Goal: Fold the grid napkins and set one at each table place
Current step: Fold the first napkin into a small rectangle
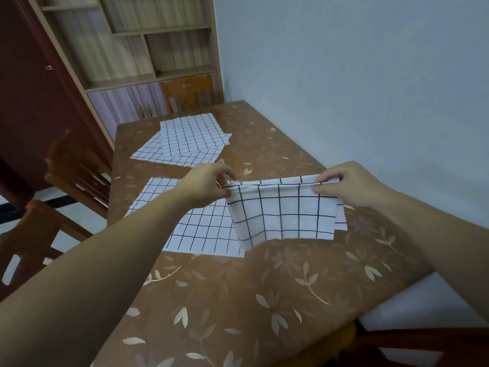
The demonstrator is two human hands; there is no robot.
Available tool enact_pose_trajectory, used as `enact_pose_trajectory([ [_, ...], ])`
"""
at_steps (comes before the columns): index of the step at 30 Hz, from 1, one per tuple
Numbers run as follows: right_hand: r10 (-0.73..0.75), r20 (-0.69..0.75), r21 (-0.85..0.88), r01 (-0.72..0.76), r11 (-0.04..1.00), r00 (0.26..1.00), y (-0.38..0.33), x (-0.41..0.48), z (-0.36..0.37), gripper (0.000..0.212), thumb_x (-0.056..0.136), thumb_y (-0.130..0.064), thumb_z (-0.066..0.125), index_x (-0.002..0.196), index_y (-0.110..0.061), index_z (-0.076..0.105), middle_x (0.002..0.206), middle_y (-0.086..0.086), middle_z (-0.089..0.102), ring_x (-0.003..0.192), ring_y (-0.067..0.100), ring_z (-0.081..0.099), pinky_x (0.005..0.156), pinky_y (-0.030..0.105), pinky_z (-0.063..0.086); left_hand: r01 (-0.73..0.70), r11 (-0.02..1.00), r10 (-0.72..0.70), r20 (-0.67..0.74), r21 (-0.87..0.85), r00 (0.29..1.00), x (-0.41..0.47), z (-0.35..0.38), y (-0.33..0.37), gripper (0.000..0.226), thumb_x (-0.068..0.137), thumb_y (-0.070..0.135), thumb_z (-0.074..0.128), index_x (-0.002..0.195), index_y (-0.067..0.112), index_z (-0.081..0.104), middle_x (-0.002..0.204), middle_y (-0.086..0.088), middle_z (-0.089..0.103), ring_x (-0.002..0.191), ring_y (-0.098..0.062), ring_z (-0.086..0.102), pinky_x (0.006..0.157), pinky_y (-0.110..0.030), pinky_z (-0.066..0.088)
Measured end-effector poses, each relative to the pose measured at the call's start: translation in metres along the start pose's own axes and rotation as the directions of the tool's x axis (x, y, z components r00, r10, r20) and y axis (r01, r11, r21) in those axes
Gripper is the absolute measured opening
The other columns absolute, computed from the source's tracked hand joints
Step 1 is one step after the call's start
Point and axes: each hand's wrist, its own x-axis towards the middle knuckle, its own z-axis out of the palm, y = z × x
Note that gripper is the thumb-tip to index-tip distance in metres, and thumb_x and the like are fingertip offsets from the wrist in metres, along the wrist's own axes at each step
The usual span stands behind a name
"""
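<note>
A flat grid napkin (205,233) lies on the worktop (264,300) beneath the left hand (209,181), whose fingers (228,172) pinch one top corner of a folded napkin (283,213) hanging over the worktop. The right hand (349,184) pinches the other corner.

Grips: two, left grip (209,181) and right grip (349,184).
Grid napkins: one folded napkin (280,215), one flat napkin (206,231), one far heap (188,139) of at least two, exact count unclear.
Worktop (238,300): one.
Chairs: four, namely near-left chair (29,234), far-left chair (76,170), end chair (188,95), near-right chair (412,343).
Shelf unit (148,49): one.
</note>
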Motion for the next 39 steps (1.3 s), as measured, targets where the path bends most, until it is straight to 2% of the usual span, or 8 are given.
enact_pose_trajectory([
  [10,-0.077,0.012,0.053,0.076,0.996,0.997,-0.006,0.001,0.003,0.018,0.095,-0.016,0.058,0.088,-0.007,0.072,0.089,0.019,0.068,0.07,0.027,0.054,0.066,0.03,0.042,0.104,0.993,-0.109,0.112,0.048,0.988,0.004,0.004,-0.007,0.008,0.079,0.021,0.074,0.079,0.017,0.067,0.074,0.008,0.062,0.073,-0.011,0.057,0.059,-0.018,0.042],
  [14,-0.044,-0.038,0.069,0.047,0.996,0.998,-0.005,0.002,0.0,0.009,0.092,-0.013,0.059,0.096,-0.018,0.066,0.093,0.004,0.066,0.071,0.02,0.057,0.064,0.026,0.041,0.197,0.793,-0.176,0.093,-0.576,0.98,0.003,0.005,-0.003,0.01,0.082,0.006,0.073,0.084,0.004,0.063,0.078,-0.004,0.062,0.076,-0.02,0.06,0.073,-0.03,0.055],
  [17,0.077,0.104,-0.009,-0.077,0.997,0.992,-0.004,-0.002,-0.003,0.051,0.085,-0.018,0.07,0.129,-0.029,0.046,0.115,0.001,0.061,0.096,0.016,0.06,0.074,0.023,0.043,0.159,0.611,-0.144,0.089,-0.775,0.986,0.004,0.001,0.009,0.024,0.082,0.013,0.074,0.103,0.002,0.068,0.093,-0.009,0.069,0.086,-0.022,0.066,0.083,-0.038,0.056],
  [21,-0.017,0.288,-0.165,0.067,0.984,0.957,-0.024,-0.007,0.015,0.094,0.073,-0.039,0.082,0.149,-0.026,0.028,0.146,-0.01,0.039,0.136,0.009,0.038,0.106,0.023,0.03,0.069,0.733,-0.026,0.074,-0.676,0.997,0.008,-0.003,0.038,0.008,0.084,0.023,0.075,0.09,0.017,0.073,0.084,0.003,0.07,0.078,-0.011,0.066,0.075,-0.028,0.055],
  [29,-0.019,0.295,0.04,0.007,0.999,0.955,-0.052,-0.004,0.042,0.028,0.084,-0.028,0.072,0.096,-0.003,0.07,0.095,0.012,0.073,0.085,0.021,0.07,0.081,0.039,0.054,-0.017,0.838,0.015,-0.008,-0.546,1.0,0.009,-0.014,0.04,0.016,0.079,0.028,0.079,0.084,0.014,0.076,0.079,0.005,0.07,0.072,-0.002,0.062,0.067,-0.017,0.05],
  [33,0.052,0.274,0.489,-0.186,0.852,0.96,-0.05,-0.008,0.029,0.012,0.088,-0.013,0.067,0.099,-0.01,0.07,0.099,0.006,0.075,0.085,0.017,0.073,0.078,0.032,0.06,0.171,0.465,-0.336,0.006,-0.869,0.942,-0.006,-0.001,0.008,0.039,0.093,0.051,0.055,0.08,0.018,0.072,0.07,0.003,0.069,0.063,-0.01,0.062,0.07,-0.027,0.046],
  [36,0.093,0.311,0.68,-0.29,0.674,0.946,-0.043,-0.007,0.024,0.013,0.093,-0.011,0.058,0.101,-0.013,0.068,0.1,0.003,0.075,0.091,0.018,0.073,0.077,0.033,0.06,0.373,0.093,-0.21,0.348,-0.923,0.914,-0.025,0.032,-0.004,0.079,0.085,0.075,0.035,0.104,0.008,0.074,0.1,-0.011,0.075,0.091,-0.024,0.072,0.09,-0.042,0.048],
  [39,0.165,0.343,0.707,-0.369,0.603,0.925,-0.031,-0.006,0.028,0.016,0.096,-0.016,0.055,0.107,-0.016,0.067,0.108,0.005,0.074,0.097,0.022,0.071,0.084,0.041,0.056,0.455,0.058,-0.113,0.447,-0.889,0.888,-0.032,0.053,0.008,0.07,0.084,0.066,0.044,0.117,0.009,0.068,0.119,-0.012,0.07,0.11,-0.027,0.067,0.095,-0.045,0.049],
])
